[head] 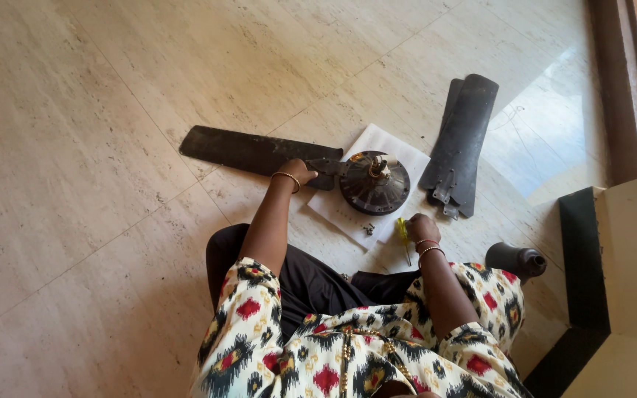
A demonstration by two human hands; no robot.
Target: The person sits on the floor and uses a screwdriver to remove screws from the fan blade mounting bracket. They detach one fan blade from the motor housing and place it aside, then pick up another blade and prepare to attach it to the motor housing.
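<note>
Left hand [298, 171]: fingers curled down over the root of the blade [256, 152], at the bracket joining it to the motor [374, 182]; whether truly clamped or only pressing cannot be told. Right hand [422, 227]: closed around a screwdriver [403, 237], yellow handle, shaft pointing toward the body and down to the floor. Motor: dark, round, domed, shaft stub upward, resting on a white paper [377, 147] directly ahead of the knees. Blade: long, dark, flat, extending left from the motor across the floor [97, 110]. Screws [368, 229]: small cluster on the paper's near edge, just beside the screwdriver. Spare blades [460, 144]: stacked, detached, right of the motor. Dark canopy [516, 260]: lying on its side, right of the right wrist.
</note>
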